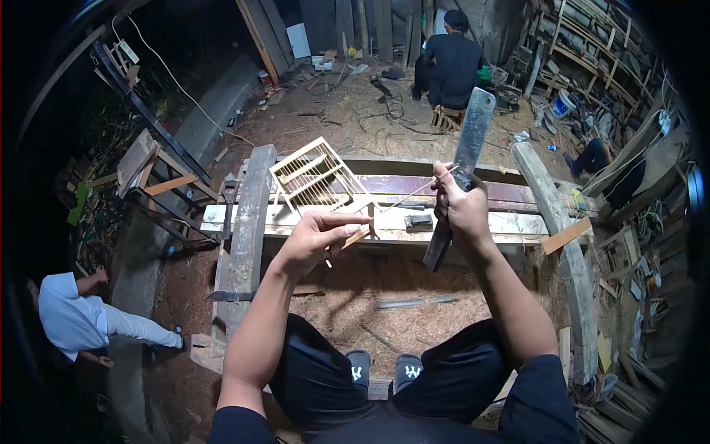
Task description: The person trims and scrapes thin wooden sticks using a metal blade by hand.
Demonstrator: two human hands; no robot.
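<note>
Over the bench (510, 222), the left hand (307, 238) pinches a thin stick (407, 197) whose far end the knife (475, 127)-gripping right hand (467, 212) holds, seemingly for trimming, which calls for steady blade control.

Blade (475, 129) — dull, scuffed metal; slatted frame (313, 182) — smooth bare wood; left beam (254, 200) rough, worn timber.

Right hand (467, 211) grips broad blade (475, 129) and thin stick (407, 197); left hand (314, 238) pinches stick's near end; barred wooden cage (305, 172) beyond.
</note>
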